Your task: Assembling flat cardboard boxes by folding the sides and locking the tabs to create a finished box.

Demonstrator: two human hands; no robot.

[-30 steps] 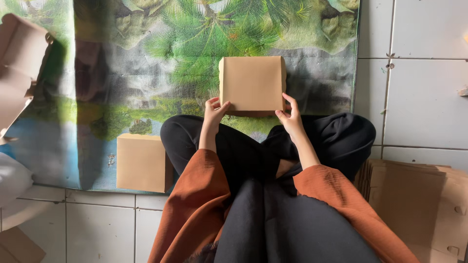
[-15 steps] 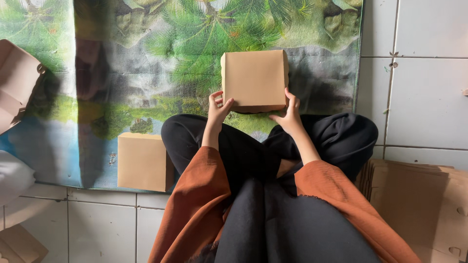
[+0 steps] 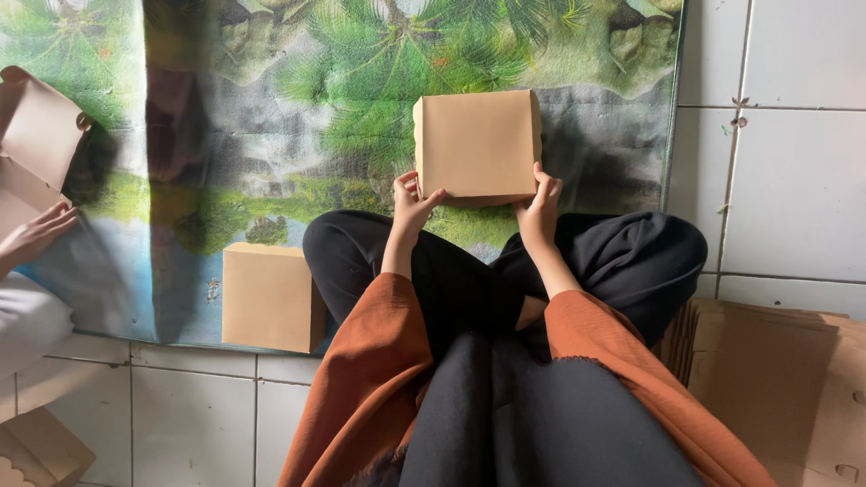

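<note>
Home floor used as a box-folding spot: white tile floor [image 3: 794, 180], printed palm-tree mat [image 3: 271, 135], flat cardboard stack [image 3: 776, 379], folded brown boxes [image 3: 271, 296], people sitting cross-legged working.

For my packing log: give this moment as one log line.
left hand: grips closed cardboard box | right hand: grips same box | finished box: on printed mat | flat cardboard stack: right

Soft daylight fills the scene, brightest on the white floor tiles [image 3: 794, 180] at the right, with no harsh glare. A dark upright shadow falls across the printed mat [image 3: 225, 135] at the left, and a softer one sits behind the brown box [image 3: 476, 144]. Focus is crisp in the middle; straight tile lines bend slightly toward the frame's edges.
</note>
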